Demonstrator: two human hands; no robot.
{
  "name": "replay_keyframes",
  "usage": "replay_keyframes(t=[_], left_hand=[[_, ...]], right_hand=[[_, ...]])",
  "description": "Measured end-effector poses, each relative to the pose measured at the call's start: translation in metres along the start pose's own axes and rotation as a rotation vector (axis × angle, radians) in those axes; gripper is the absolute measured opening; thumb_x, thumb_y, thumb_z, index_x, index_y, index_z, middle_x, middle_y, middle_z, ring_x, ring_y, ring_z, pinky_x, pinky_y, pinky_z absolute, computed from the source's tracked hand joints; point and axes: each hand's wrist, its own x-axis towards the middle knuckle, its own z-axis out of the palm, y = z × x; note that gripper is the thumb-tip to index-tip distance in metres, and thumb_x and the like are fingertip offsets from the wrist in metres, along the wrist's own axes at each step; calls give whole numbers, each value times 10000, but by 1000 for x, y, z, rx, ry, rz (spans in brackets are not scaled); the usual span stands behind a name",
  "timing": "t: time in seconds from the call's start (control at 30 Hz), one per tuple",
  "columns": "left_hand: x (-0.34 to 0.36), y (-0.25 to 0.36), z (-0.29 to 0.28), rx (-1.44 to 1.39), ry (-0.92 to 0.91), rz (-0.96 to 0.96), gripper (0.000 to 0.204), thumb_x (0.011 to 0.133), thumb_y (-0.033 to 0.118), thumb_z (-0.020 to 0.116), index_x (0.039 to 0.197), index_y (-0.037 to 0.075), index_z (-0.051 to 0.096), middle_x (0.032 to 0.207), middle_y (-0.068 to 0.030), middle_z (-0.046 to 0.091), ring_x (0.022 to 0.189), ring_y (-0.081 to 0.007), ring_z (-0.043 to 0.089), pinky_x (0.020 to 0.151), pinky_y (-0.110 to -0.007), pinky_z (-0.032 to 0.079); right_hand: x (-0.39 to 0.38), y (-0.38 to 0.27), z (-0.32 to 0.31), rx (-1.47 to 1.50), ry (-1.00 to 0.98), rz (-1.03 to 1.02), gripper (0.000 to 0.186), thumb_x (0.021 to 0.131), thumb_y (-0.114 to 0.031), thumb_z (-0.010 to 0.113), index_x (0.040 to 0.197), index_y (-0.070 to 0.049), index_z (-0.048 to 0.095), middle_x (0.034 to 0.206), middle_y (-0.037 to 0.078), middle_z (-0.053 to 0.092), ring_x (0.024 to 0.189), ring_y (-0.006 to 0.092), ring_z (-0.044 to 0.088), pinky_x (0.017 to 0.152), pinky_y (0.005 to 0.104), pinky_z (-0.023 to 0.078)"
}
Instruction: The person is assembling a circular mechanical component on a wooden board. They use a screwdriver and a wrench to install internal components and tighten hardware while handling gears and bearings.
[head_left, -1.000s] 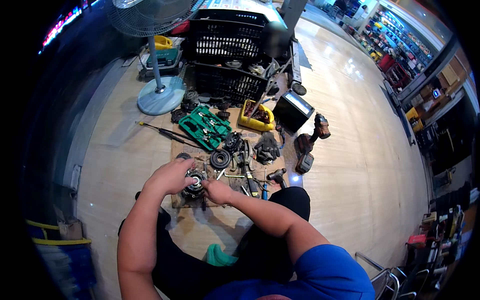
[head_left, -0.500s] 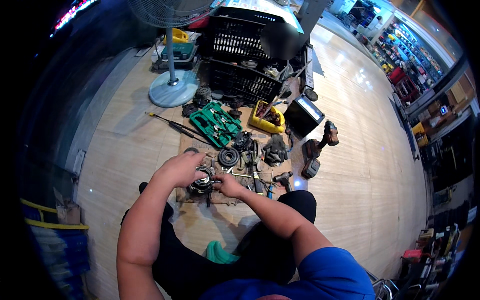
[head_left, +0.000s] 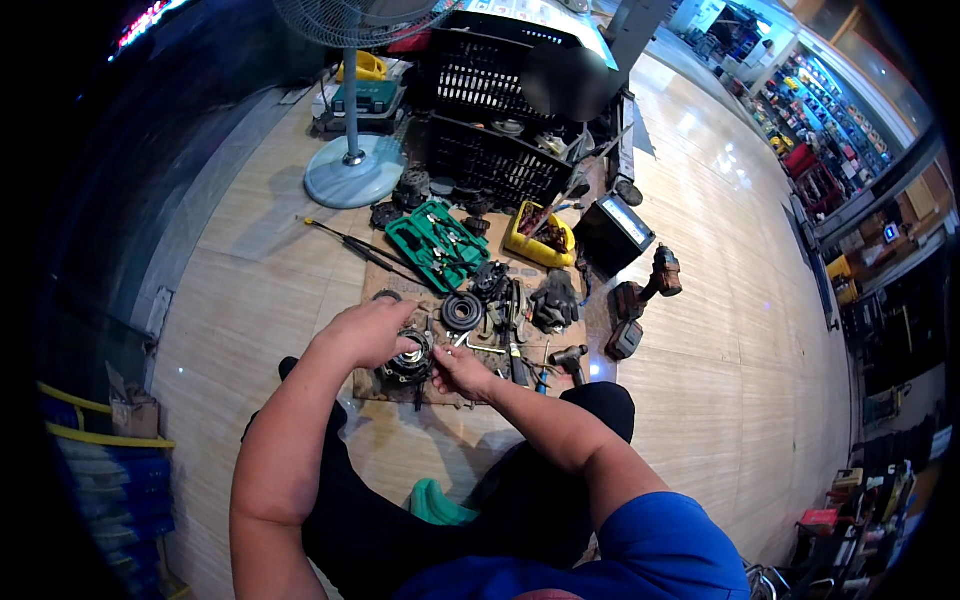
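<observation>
On the stained cardboard (head_left: pixel 372 388) in front of me stands a round dark metal machine part (head_left: pixel 408 366) with a bright ring at its centre. My left hand (head_left: pixel 368 332) holds it from the upper left, thumb near the ring and fingers over the far side. At the part's right edge is my right hand (head_left: pixel 462 374), thumb and fingers closed in a pinch; what they hold is too small to make out. Just beyond lies a black ring-shaped part (head_left: pixel 462 312). An L-shaped hex key (head_left: pixel 486 349) and a hammer (head_left: pixel 571 362) rest right of my hands.
Farther off are an open green tool case (head_left: pixel 437 247), a yellow bin (head_left: pixel 540 236), dark gloves (head_left: pixel 554 300) and a black box (head_left: pixel 614 236). Cordless power tools (head_left: pixel 640 298) stand at right. A fan base (head_left: pixel 354 172) and black crates (head_left: pixel 500 160) are at the back.
My right hand's fingers have shifted at the part's edge, and the dark piece that showed at their tips is no longer distinct. My left hand stays on the part. The whole view has shifted slightly.
</observation>
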Motion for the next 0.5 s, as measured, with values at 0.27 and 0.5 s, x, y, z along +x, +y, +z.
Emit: replay_keyframes(t=[0.27,0.5], left_hand=[[2,0,3,6,17,2,638,879,353,731,1401,64,506,1324,-214,593,1214,-372,585,981,-452,505],[0,5,0,-33,-19,-33,662,856,304,760,1402,49,486,1326,-212,590,1233,-383,560,1030,-439,465]], right_hand=[[6,-7,0,-299,12,-41,355,1033,-460,532,1002,-106,535,732,22,574,581,149,602,507,300,502],[-5,-3,16,-108,155,12,420,996,-476,596,945,-66,519,732,50,589,562,166,601,493,320,518]])
